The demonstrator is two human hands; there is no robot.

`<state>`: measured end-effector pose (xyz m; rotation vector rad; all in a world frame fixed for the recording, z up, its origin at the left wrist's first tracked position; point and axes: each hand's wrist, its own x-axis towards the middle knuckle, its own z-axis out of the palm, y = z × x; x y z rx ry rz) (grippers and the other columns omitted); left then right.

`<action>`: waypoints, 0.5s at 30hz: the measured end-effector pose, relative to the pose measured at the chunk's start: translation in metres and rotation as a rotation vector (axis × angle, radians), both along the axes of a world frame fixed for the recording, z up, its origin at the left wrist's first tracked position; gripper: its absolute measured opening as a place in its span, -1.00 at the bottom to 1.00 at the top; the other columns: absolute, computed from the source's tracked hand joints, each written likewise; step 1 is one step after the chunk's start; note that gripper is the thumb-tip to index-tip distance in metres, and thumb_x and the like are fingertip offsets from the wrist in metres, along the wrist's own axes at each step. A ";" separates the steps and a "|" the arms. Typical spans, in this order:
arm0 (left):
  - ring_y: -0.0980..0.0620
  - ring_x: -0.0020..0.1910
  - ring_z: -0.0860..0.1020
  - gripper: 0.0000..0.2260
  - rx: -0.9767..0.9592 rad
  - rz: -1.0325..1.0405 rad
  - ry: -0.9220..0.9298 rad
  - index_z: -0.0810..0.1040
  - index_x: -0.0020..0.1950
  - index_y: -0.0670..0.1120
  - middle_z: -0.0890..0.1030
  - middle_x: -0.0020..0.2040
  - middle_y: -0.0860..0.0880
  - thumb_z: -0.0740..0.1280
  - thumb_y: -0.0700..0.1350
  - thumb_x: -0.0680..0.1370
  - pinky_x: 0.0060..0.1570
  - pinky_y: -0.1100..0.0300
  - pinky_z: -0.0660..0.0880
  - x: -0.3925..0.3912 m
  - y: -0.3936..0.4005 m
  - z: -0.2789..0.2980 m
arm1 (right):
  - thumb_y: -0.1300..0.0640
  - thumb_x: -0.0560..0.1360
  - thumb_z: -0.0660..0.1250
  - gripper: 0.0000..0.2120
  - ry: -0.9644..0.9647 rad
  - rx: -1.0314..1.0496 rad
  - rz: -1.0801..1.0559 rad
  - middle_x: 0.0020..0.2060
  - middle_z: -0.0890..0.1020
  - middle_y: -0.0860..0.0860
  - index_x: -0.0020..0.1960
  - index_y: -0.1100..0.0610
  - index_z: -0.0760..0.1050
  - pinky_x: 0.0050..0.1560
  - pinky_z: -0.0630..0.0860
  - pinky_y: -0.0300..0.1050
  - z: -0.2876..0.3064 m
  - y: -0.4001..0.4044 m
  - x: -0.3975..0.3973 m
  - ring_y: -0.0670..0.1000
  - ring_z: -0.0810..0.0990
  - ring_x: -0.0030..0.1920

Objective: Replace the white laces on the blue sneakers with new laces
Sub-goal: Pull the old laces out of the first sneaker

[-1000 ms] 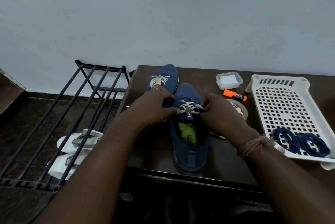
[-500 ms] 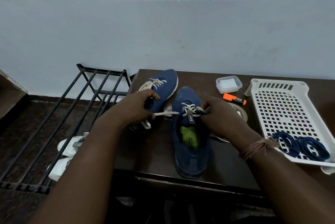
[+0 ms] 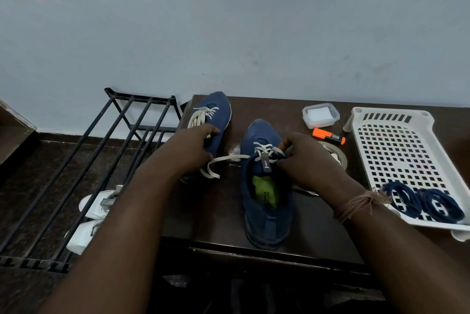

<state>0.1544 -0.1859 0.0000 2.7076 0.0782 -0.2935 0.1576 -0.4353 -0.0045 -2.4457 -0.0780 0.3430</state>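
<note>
White lace (image 3: pixel 230 159) runs taut from near sneaker (image 3: pixel 267 186), between the hands. Left hand (image 3: pixel 189 149) pinches its free end; right hand (image 3: pixel 307 158) grips the lacing at the eyelets. Advice: steady the shoe, draw the lace out eyelet by eyelet. New laces (image 3: pixel 422 203) lie beyond right wrist.

Two sneakers are sitting on the worktop (image 3: pixel 216 212): the near sneaker (image 3: pixel 267 202) in the middle, the far sneaker (image 3: pixel 216 115) behind it to the left. A lidded box (image 3: pixel 321 115) and a marker (image 3: pixel 328 136) are lying behind right. The tray (image 3: pixel 396 158) is sitting at the right, holding the coiled laces (image 3: pixel 422 203). A rack (image 3: pixel 84 161) is standing left of the worktop.
</note>
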 end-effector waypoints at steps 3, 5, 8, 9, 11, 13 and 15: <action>-0.08 0.25 0.55 -0.44 0.005 -0.017 0.000 0.41 0.49 0.11 0.58 0.32 -0.06 0.41 -0.23 0.53 0.15 0.15 0.46 -0.001 0.002 0.001 | 0.20 0.43 0.41 -0.86 0.003 0.010 -0.012 -0.15 0.62 0.03 -0.04 0.09 0.51 -0.17 0.51 -0.08 0.000 -0.001 0.000 0.04 0.60 -0.11; -0.09 0.25 0.55 -0.50 0.013 0.006 -0.022 0.44 0.47 0.07 0.59 0.30 -0.08 0.38 -0.22 0.55 0.15 0.13 0.46 -0.003 -0.002 0.002 | 0.20 0.43 0.42 -0.85 0.011 0.018 -0.014 -0.15 0.62 0.03 -0.04 0.09 0.50 -0.16 0.53 -0.07 0.001 -0.001 -0.001 0.04 0.60 -0.11; -0.14 0.15 0.57 -0.72 0.132 0.036 -0.234 0.63 0.28 0.03 0.63 0.17 -0.14 0.39 -0.08 0.56 0.11 0.09 0.49 -0.003 -0.021 0.002 | 0.21 0.43 0.42 -0.86 0.007 0.029 -0.021 -0.17 0.63 0.04 -0.04 0.10 0.50 -0.16 0.53 -0.05 0.000 0.000 0.000 0.05 0.61 -0.11; -0.12 0.09 0.58 -0.78 0.131 0.019 -0.328 0.69 0.17 0.03 0.64 0.09 -0.13 0.41 -0.02 0.54 0.07 0.09 0.51 -0.002 -0.031 0.001 | 0.22 0.43 0.42 -0.85 0.006 0.033 -0.027 -0.18 0.63 0.05 -0.04 0.10 0.51 -0.16 0.53 -0.05 -0.001 0.000 0.001 0.06 0.61 -0.11; 0.02 -0.03 0.59 -0.81 -0.061 -0.061 -0.356 0.73 0.05 0.07 0.65 0.00 -0.02 0.45 0.09 0.49 -0.02 0.13 0.52 -0.004 -0.053 0.001 | 0.22 0.44 0.43 -0.84 0.014 0.039 -0.032 -0.17 0.64 0.06 -0.02 0.11 0.51 -0.16 0.53 -0.04 0.000 0.001 0.001 0.06 0.61 -0.12; 0.15 -0.08 0.58 -0.76 -0.205 -0.156 -0.201 0.72 0.10 0.08 0.65 0.00 0.07 0.51 0.09 0.46 -0.10 0.27 0.50 -0.008 -0.072 0.001 | 0.22 0.44 0.44 -0.83 0.032 0.051 -0.034 -0.14 0.64 0.06 -0.01 0.10 0.50 -0.18 0.52 -0.06 0.001 0.000 0.002 0.05 0.61 -0.11; 0.06 -0.03 0.61 -0.73 -0.156 -0.227 -0.143 0.69 0.18 0.08 0.62 0.06 0.01 0.50 -0.05 0.48 -0.06 0.19 0.55 -0.010 -0.079 -0.007 | 0.22 0.46 0.43 -0.85 0.064 0.071 -0.041 -0.11 0.64 0.05 -0.01 0.09 0.51 -0.25 0.47 -0.12 0.001 -0.004 0.002 0.01 0.60 -0.11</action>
